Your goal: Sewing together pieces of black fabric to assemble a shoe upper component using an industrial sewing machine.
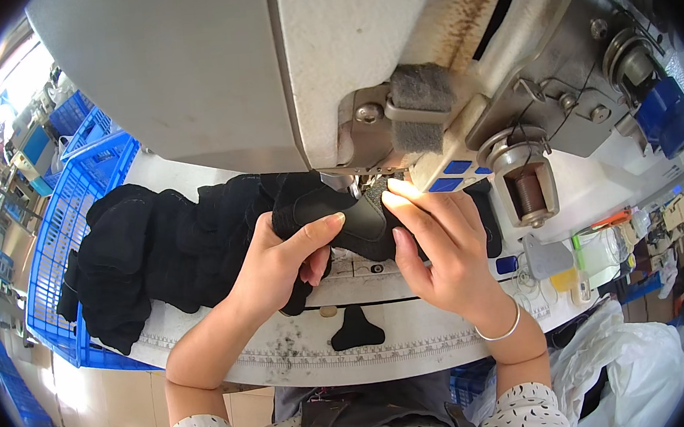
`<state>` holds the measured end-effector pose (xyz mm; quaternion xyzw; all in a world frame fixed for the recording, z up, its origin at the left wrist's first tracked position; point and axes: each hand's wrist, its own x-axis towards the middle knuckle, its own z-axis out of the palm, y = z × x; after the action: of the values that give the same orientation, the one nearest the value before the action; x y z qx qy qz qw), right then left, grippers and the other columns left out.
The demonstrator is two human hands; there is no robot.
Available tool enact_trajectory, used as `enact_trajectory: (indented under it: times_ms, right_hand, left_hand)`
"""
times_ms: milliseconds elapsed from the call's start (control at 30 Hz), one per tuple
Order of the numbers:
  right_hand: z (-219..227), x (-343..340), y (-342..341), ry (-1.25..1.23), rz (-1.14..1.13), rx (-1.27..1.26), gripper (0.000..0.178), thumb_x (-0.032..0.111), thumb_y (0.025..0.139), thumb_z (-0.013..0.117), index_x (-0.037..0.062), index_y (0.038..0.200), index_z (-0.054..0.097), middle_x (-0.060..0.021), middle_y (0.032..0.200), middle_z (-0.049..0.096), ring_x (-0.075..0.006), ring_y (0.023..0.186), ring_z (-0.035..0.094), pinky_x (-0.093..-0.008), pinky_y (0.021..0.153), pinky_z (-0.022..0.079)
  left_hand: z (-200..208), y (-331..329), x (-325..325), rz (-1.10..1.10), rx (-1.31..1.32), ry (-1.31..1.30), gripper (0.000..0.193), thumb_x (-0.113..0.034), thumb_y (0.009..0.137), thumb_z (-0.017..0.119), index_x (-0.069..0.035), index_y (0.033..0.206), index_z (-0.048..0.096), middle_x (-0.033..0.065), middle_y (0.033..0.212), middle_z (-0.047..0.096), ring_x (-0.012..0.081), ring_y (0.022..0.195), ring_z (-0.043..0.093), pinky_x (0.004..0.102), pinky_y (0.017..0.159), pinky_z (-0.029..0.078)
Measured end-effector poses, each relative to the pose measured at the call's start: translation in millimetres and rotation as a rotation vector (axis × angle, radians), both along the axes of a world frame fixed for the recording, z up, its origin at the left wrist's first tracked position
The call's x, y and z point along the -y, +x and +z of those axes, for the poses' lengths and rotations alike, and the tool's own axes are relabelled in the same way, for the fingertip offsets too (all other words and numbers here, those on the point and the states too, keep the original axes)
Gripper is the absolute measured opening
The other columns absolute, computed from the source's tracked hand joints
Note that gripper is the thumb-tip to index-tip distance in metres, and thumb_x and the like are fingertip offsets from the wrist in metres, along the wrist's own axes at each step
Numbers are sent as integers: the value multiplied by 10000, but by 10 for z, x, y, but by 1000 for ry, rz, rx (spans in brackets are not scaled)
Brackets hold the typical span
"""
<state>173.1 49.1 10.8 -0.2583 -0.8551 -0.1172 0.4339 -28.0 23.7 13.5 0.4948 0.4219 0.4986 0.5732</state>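
A black fabric piece with a smooth dark patch lies on the sewing machine bed, below the needle area. My left hand grips its left part, thumb on top and fingers curled underneath. On the other side, my right hand pinches the right edge, its fingertips close to the lit presser foot area. The needle itself is mostly hidden. A small T-shaped black piece lies nearer to me on the white table, below the hands.
The sewing machine head hangs over the work. Heaped black fabric pieces reach from my left hand to a blue plastic basket. A thread bobbin is at right, above a white plastic bag.
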Motion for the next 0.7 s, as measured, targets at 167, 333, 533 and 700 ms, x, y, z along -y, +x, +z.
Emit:
enact_trajectory:
  times_ms: [167, 333, 533, 700]
  right_hand:
    - [-6, -7, -6, 0, 1, -7, 324, -11, 696, 590, -28, 1019, 601, -142, 1011, 592, -307, 838, 567, -363, 753, 446]
    - [16, 8, 14, -62, 24, -42, 280, -11, 725, 580, -17, 1003, 610, -144, 987, 595, -300, 836, 568, -357, 765, 447]
    - [153, 40, 121, -80, -148, -133, 183, 2, 816, 530, -25, 979, 609, -146, 912, 593, -293, 833, 558, -341, 764, 431]
    - [124, -58, 172, -167, -92, -263, 140, 38, 843, 551, -17, 964, 595, -145, 910, 609, -291, 805, 569, -332, 761, 439]
  left_hand:
    - [14, 8, -4, 118, 47, 19, 283, -286, 873, 583, -26, 763, 561, 9, 575, 532, 52, 429, 451, 196, 403, 341]
    - [20, -91, -99, 216, -123, 163, 205, -181, 879, 593, 21, 916, 586, -18, 588, 509, 29, 435, 430, 185, 395, 327]
    - [214, -1238, 110, 800, -476, 307, 244, -235, 840, 635, -1, 905, 609, -30, 550, 492, 37, 423, 413, 197, 404, 315]
    - [213, -2268, 628, 1037, -789, 184, 291, -261, 802, 664, 21, 857, 618, 0, 553, 513, 63, 429, 434, 212, 406, 338]
